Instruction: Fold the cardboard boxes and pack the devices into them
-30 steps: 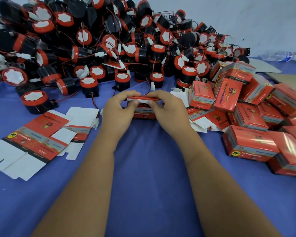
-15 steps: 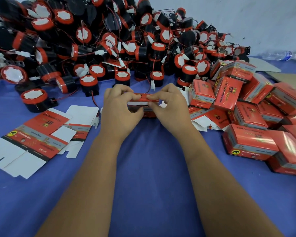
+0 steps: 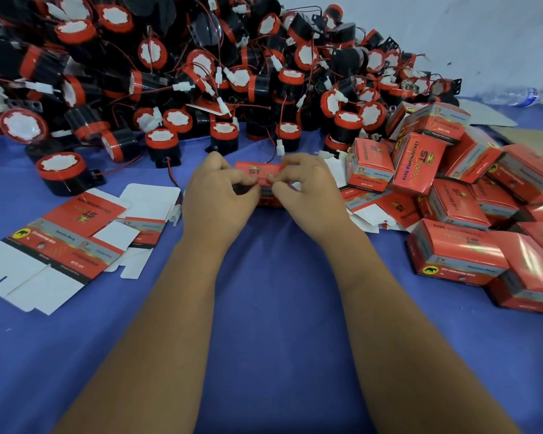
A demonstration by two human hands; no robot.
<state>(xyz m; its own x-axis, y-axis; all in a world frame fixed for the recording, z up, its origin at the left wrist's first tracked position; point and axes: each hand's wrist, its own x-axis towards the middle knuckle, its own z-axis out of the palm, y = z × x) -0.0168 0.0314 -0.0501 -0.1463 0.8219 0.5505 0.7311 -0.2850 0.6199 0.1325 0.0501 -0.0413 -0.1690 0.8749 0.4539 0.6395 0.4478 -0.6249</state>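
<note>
Right now both hands work one red box [image 3: 261,180] at mid-table on the blue cloth [image 3: 264,308], just in front of the heap of black-and-red devices [image 3: 201,73]. The left hand [image 3: 215,195] and right hand [image 3: 308,192] each pinch its top panel with curled fingers, so the step looks like closing the lid flap. Next, the flap likely needs tucking in, then the box joins the finished boxes [image 3: 458,255] at right; flat blanks [image 3: 60,245] wait at left.
</note>
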